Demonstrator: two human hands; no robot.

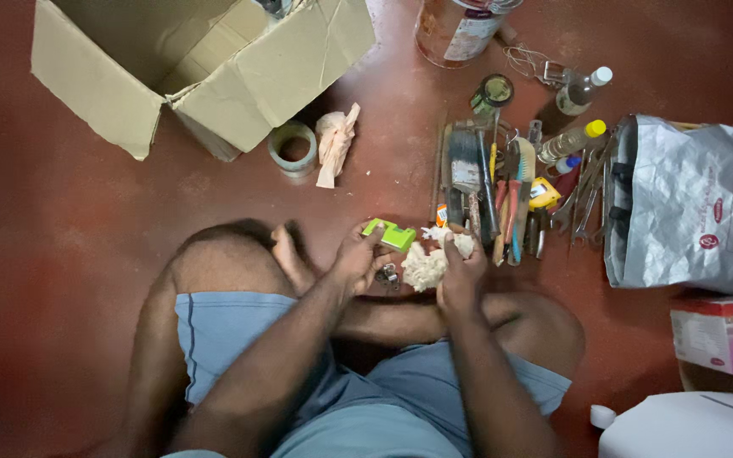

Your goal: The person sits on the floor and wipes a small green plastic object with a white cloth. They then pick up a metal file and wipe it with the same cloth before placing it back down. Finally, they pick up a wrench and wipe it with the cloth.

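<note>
Your left hand point(356, 257) at frame centre, fingers curled, pinching small green block point(390, 234). Your right hand point(460, 273) just beside it, closed around crumpled pale rag point(426, 266). Tool row point(494, 195) directly above your hands: paintbrush, pliers, screwdrivers, crowding upper reach. Spanners and silver foil bag point(693, 203) at right edge. Bottles point(574, 114) and jar upper right. Open cardboard box point(205, 68) upper left; tape roll point(292, 148) and wadded cloth point(334, 140) beside it. Pink carton lower right. Bare red floor point(61, 237) at left: widest open room.
</note>
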